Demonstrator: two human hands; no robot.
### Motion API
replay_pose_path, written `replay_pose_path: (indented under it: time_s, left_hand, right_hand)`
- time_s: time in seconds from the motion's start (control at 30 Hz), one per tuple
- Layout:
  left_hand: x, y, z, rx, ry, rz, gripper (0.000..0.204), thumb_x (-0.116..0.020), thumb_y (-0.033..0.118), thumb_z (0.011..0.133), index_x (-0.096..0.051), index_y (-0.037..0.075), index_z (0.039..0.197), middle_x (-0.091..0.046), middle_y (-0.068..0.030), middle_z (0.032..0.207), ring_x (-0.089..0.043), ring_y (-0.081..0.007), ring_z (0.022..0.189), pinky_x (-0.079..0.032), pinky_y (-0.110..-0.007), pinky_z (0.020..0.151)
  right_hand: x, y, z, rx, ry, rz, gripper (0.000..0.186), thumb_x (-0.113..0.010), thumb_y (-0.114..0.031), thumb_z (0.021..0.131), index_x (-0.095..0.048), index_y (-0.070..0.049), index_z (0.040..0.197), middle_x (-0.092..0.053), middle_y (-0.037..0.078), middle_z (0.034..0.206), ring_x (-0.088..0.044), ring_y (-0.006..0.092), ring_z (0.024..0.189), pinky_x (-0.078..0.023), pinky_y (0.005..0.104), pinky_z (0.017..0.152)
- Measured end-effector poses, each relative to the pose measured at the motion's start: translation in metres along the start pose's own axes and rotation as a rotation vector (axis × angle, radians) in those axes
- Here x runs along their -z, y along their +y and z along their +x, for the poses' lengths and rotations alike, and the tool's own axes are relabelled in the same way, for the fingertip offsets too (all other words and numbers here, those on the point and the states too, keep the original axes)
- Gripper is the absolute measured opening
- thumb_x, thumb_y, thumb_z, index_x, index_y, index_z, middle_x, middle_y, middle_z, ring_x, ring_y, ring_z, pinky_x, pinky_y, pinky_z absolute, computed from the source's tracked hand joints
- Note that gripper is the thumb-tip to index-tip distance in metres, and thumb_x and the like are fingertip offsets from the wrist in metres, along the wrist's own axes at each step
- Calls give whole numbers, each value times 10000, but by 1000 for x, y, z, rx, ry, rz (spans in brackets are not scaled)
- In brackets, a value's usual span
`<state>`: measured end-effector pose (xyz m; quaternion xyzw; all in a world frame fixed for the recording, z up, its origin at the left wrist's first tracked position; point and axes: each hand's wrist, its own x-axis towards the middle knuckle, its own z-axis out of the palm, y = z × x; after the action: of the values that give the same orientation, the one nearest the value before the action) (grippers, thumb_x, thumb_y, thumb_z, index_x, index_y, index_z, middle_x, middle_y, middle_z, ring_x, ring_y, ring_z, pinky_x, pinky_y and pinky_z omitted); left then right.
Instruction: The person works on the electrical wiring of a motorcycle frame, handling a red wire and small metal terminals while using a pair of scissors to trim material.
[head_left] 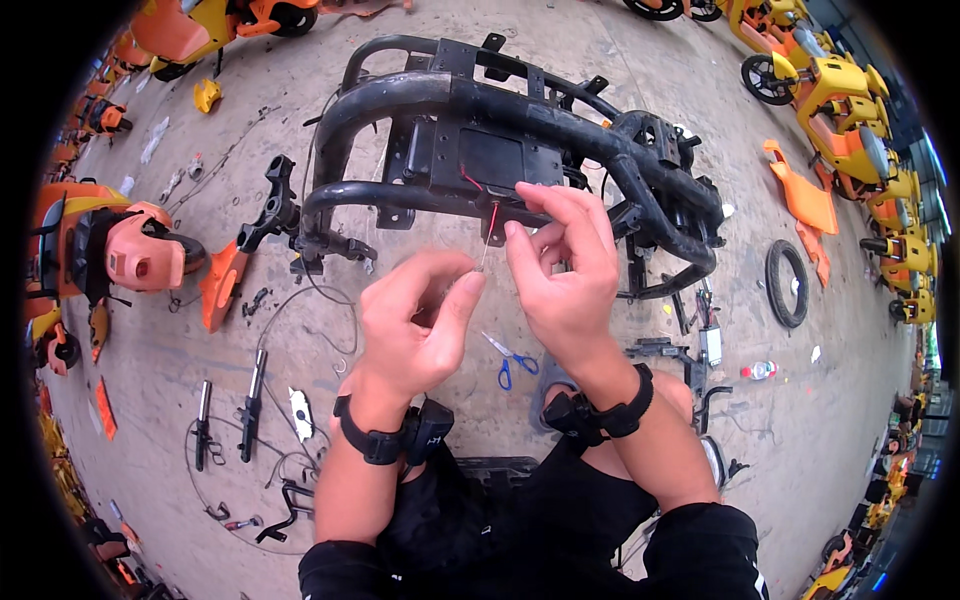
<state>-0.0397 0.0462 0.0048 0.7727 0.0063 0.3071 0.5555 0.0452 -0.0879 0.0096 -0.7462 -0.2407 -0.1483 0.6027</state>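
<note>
Head view, from where I stand: a thin red wire (493, 222) before the black frame (400, 95), its lower end apparently pinched by the blurred left hand (415, 322); the right hand (572, 285) beside it, thumb and fingers parted.

Scooter workshop, hall-like in extent. Around me spreads a scuffed concrete floor (840, 400); a bare black vehicle frame (450, 92) occupies the upper centre. Loose tubular parts (253, 410) lie lower left, a single tyre (774, 298) and orange body panel (808, 200) at right. Yellow scooters (838, 92) line the upper right.
</note>
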Motion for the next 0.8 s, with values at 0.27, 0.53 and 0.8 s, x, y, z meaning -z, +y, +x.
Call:
replay_pose_path:
  time_s: [0.27, 0.53, 0.8]
  left_hand:
    - [8, -3, -3, 81, -5, -3, 59, -715, 25, 902, -682, -16, 927, -607, -18, 681, -452, -34, 519, -323, -215, 467]
    - [4, 2, 0, 9, -57, 68, 56, -725, 20, 885, -687, 6, 925, -633, -41, 711, -500, -76, 524, -371, -232, 479]
    - [-1, 4, 5, -87, -76, 75, 90, -722, -25, 838, -678, 2, 912, -655, -90, 731, -546, -146, 497, -401, -277, 471]
  right_hand:
    - [7, 4, 8, 8, -17, -23, 175, -790, -40, 852, -771, -31, 1026, -689, 39, 995, -565, 36, 648, -410, 189, 526]
    - [11, 4, 4, 108, -140, -21, 99, -766, -26, 873, -777, -17, 971, -694, 46, 988, -550, 33, 643, -418, 196, 529]
    - [21, 6, 28, -152, -84, 239, 133, -691, -89, 950, -751, 1, 1028, -677, 15, 906, -543, 35, 643, -406, 213, 537]
